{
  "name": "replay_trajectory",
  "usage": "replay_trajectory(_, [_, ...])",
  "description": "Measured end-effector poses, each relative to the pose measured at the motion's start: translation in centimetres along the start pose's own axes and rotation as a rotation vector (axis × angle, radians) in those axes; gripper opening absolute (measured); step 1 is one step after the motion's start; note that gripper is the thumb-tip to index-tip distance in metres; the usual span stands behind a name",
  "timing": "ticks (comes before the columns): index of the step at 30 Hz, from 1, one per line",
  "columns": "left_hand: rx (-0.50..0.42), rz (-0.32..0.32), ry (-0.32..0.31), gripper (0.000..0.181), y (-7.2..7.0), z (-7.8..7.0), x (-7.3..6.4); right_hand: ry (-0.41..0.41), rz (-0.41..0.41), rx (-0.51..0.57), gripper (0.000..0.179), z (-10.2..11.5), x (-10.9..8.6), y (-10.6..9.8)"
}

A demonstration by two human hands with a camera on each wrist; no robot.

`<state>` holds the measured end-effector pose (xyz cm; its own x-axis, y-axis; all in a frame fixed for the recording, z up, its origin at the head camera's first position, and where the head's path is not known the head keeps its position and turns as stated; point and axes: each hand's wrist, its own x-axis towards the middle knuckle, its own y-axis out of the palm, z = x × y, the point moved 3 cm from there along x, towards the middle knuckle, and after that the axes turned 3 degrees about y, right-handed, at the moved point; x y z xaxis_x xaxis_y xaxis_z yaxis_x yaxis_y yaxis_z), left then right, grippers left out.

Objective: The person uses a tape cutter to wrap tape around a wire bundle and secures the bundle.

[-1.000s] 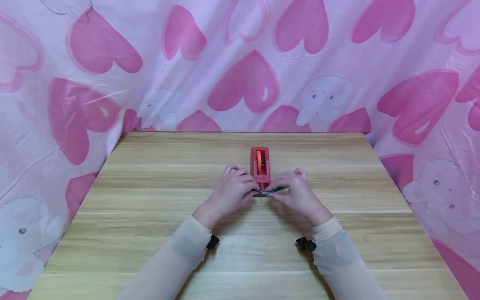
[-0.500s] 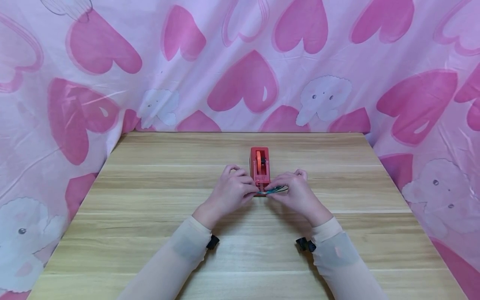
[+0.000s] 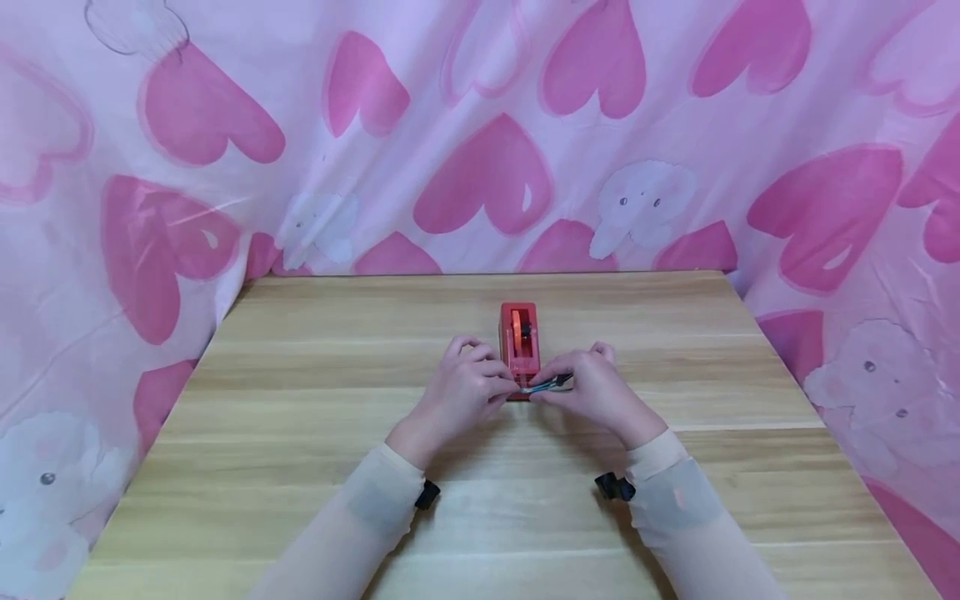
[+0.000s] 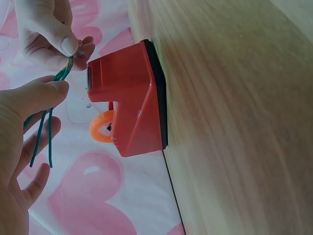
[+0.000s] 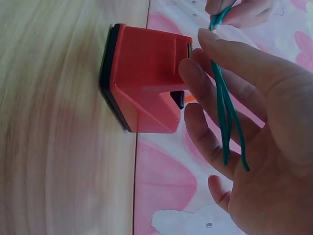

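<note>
A bundle of thin green wires spans both hands, just in front of a red tape dispenser. My left hand pinches one side of it between thumb and fingers. Opposite, the right hand pinches the other side, thumb against fingertips. Loose wire ends hang past the left fingers in the left wrist view. More ends of the green wires lie across the right palm in the right wrist view. A shiny band, perhaps clear tape, shows on the bundle between the hands; fingertips partly hide it.
The dispenser stands upright on a wood-grain table, its toothed cutter edge close to the fingers. An orange tape roll sits in it. A pink heart-patterned cloth hangs behind the table and along both sides.
The head view has tilted slightly, so the table and cloth sit a little lower. Both hands keep their pinch in nearly the same place; the wire ends by the right hand have shifted slightly.
</note>
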<state>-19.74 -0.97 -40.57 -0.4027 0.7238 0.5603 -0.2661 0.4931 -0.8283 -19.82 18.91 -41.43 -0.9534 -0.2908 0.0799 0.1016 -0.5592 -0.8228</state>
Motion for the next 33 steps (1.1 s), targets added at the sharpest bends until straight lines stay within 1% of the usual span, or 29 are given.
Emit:
replay_trajectory(6, [0.0, -0.012, -0.003, 0.017, 0.09, -0.36, -0.18, -0.031, 0.022, 0.029, 0.015, -0.4, 0.04, 0.13])
replay_trajectory(10, [-0.012, -0.015, -0.018, 0.016, 0.19, -0.4, -0.12, -0.053, 0.039, 0.066, 0.011, -0.85, 0.09, 0.01])
replay_trajectory(14, [0.001, -0.013, -0.03, 0.016, 0.35, -0.32, -0.1, -0.058, 0.029, 0.096, 0.01, -1.01, 0.11, 0.04])
replay_trajectory(18, [0.027, -0.012, -0.031, 0.013, 0.51, -0.22, -0.07, -0.073, 0.004, 0.07, 0.009, -0.94, 0.15, 0.1])
replay_trajectory(21, [0.028, 0.003, -0.046, 0.012, 0.54, -0.18, -0.09, -0.08, -0.013, 0.042, 0.009, -0.88, 0.18, 0.11])
replay_trajectory(25, [0.015, 0.031, -0.074, 0.013, 0.53, -0.15, -0.11, -0.079, -0.022, 0.027, 0.009, -0.77, 0.12, 0.08])
replay_trajectory(28, [0.008, 0.031, -0.102, 0.012, 0.46, -0.15, -0.05, -0.081, -0.027, 0.018, 0.009, -0.64, -0.02, 0.05])
replay_trajectory(31, [-0.01, 0.021, -0.156, 0.013, 0.25, -0.15, 0.06, -0.091, -0.043, 0.02, 0.009, -0.49, -0.26, 0.0])
replay_trajectory(33, [-0.03, 0.037, -0.212, 0.015, 0.17, -0.1, 0.13, -0.103, -0.062, 0.014, 0.01, -0.43, -0.45, -0.03])
